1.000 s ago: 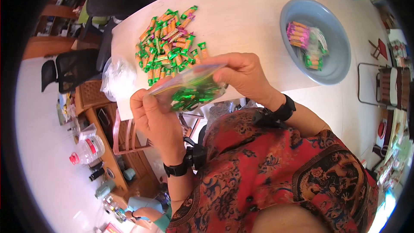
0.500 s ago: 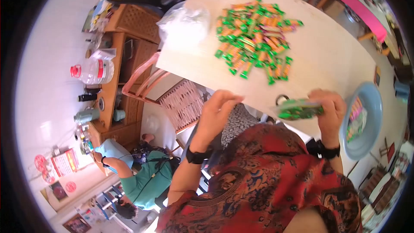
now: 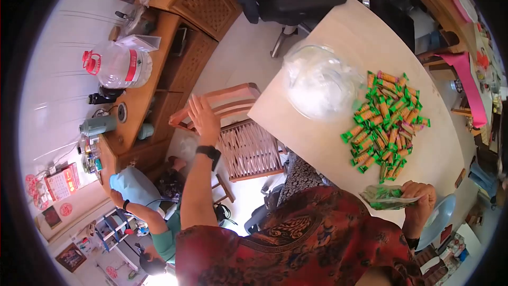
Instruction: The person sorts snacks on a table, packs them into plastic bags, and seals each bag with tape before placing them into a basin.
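My left hand (image 3: 205,121) reaches out to the left with its fingers stretched, and it overlaps the wooden back of a chair (image 3: 233,100) in this view. Nothing is held in it. At the table's near right edge, my right hand (image 3: 422,201) is closed on the end of a clear plastic bag (image 3: 389,197) with green-wrapped pieces inside. Just beyond that bag, a loose pile of small snack packets (image 3: 389,124) in green and orange wrappers lies on the pale table (image 3: 330,140). A bundle of clear plastic bags (image 3: 320,82) rests to the left of the pile.
A blue basin (image 3: 442,222) stands right of my right hand. Left of the chair is a wooden cabinet (image 3: 159,87) bearing a large water bottle (image 3: 119,66). Another person (image 3: 169,238) in green is at the lower left. A black office chair (image 3: 301,0) stands behind the table.
My left hand has swung left and outward from near my body to the chair back. The view has turned left. My right hand keeps hold of the plastic bag.
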Demonstrator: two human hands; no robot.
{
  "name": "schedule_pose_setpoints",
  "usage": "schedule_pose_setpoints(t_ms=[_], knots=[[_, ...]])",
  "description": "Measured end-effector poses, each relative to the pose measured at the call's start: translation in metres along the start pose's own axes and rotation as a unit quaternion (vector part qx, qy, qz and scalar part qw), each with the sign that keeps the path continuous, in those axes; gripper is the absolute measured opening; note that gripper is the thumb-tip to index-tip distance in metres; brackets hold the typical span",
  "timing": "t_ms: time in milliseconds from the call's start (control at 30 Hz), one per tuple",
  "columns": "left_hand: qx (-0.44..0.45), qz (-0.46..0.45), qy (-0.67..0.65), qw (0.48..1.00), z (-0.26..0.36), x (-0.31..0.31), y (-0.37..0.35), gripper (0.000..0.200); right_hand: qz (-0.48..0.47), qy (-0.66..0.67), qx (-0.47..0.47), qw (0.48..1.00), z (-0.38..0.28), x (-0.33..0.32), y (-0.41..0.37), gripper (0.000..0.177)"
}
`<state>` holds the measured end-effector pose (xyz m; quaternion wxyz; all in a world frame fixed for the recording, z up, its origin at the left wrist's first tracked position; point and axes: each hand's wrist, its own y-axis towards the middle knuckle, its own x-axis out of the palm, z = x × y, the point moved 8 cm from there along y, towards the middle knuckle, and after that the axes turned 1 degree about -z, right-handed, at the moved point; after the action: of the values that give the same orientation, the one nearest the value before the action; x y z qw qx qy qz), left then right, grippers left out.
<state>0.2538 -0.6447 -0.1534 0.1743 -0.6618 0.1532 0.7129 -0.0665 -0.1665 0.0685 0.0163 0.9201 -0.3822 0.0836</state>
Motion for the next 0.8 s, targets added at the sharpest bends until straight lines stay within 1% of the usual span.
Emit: schedule_pose_setpoints(t_ms=[67,100,133,167,200,233,267,333,367,400,467,500,533,633,700,767,800], knots=[[0.082,-0.070,0.100,0.989,0.007,0.007,0.033,0.075,-0.002,0.009,0.016,1.000,0.005,0.013,0.016,0.024],[0.168,-0.097,0.150,0.969,0.016,0.008,0.042,0.061,-0.006,0.019,0.030,0.999,0.011,0.019,0.022,0.024],[0.169,-0.098,0.149,0.969,0.017,0.009,0.052,0.061,-0.010,0.029,0.042,0.999,0.016,0.024,0.028,0.023],[0.162,-0.183,0.092,0.965,0.017,0.022,0.060,0.051,-0.008,0.028,0.041,0.999,0.018,0.027,0.034,0.023],[0.156,-0.266,0.037,0.951,0.017,0.035,0.065,0.042,-0.016,0.024,0.056,0.998,0.023,0.032,0.038,0.024],[0.226,-0.219,0.015,0.949,0.023,0.033,0.069,0.032,-0.023,0.021,0.069,0.997,0.027,0.038,0.042,0.024],[0.230,-0.218,0.015,0.948,0.020,0.042,0.072,0.032,-0.019,0.021,0.066,0.997,0.030,0.042,0.046,0.024],[0.254,-0.238,0.018,0.937,0.021,0.061,0.070,0.024,-0.001,0.023,0.092,0.995,0.040,0.049,0.054,0.030],[0.249,-0.232,0.045,0.939,0.013,0.075,0.072,0.021,-0.002,0.024,0.091,0.996,0.042,0.052,0.057,0.030],[0.247,-0.231,0.045,0.940,0.011,0.082,0.071,0.021,-0.006,0.026,0.107,0.994,0.047,0.055,0.061,0.031],[0.231,-0.175,0.081,0.953,0.009,0.085,0.072,0.023,-0.011,0.027,0.124,0.992,0.053,0.060,0.071,0.032],[0.241,-0.175,0.091,0.950,0.007,0.086,0.072,0.019,-0.013,0.026,0.127,0.991,0.055,0.062,0.075,0.031],[0.241,-0.178,0.091,0.950,0.002,0.086,0.075,0.019,-0.015,0.025,0.130,0.991,0.057,0.065,0.079,0.029],[0.218,-0.200,0.094,0.951,-0.013,0.079,0.086,0.019,-0.010,0.019,0.149,0.989,0.062,0.065,0.090,0.033],[0.189,-0.185,0.055,0.963,-0.028,0.063,0.106,0.022,-0.010,0.017,0.155,0.988,0.066,0.069,0.098,0.033],[0.166,-0.173,0.082,0.967,-0.054,0.062,0.129,0.027,-0.009,0.017,0.163,0.986,0.071,0.071,0.106,0.033],[0.143,-0.185,0.116,0.965,-0.073,0.069,0.142,0.027,-0.018,0.014,0.164,0.986,0.074,0.074,0.109,0.032]])
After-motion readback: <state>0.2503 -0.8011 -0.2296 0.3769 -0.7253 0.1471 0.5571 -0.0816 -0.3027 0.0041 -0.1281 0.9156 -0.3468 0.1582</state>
